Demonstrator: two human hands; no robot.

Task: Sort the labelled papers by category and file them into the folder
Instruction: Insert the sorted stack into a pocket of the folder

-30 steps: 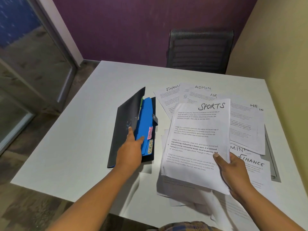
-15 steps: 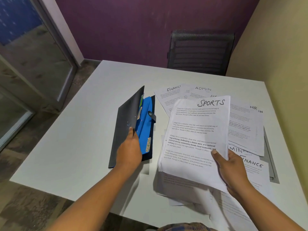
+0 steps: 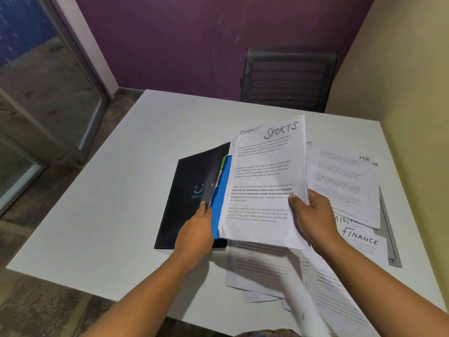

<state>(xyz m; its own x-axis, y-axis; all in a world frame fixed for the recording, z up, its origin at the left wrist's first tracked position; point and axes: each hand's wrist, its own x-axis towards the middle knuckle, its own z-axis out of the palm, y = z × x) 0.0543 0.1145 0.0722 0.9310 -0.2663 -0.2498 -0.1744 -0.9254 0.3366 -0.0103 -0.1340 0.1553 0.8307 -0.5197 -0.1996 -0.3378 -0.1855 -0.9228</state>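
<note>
A dark folder [image 3: 184,200] with blue inner dividers [image 3: 222,190] lies on the white table [image 3: 116,195]. My left hand [image 3: 198,227] grips the edge of its front cover and holds it lifted. My right hand [image 3: 312,215] pinches the right edge of a stack of sheets headed SPORTS [image 3: 264,181], thumb on top. The stack hangs tilted over the folder's open right side, its left edge over the blue dividers. Other sheets headed FINANCE [image 3: 359,239], HR [image 3: 345,181] and ADMIN lie spread to the right, partly covered.
More loose papers [image 3: 262,271] lie at the table's near edge under my right arm. A black mesh chair [image 3: 289,79] stands behind the table against the purple wall. A yellow wall runs along the right, a glass door at the left.
My right hand has carried the SPORTS stack leftward and tilted it over the folder's open side. My left hand lifted the cover wider; the divider tabs are now hidden.
</note>
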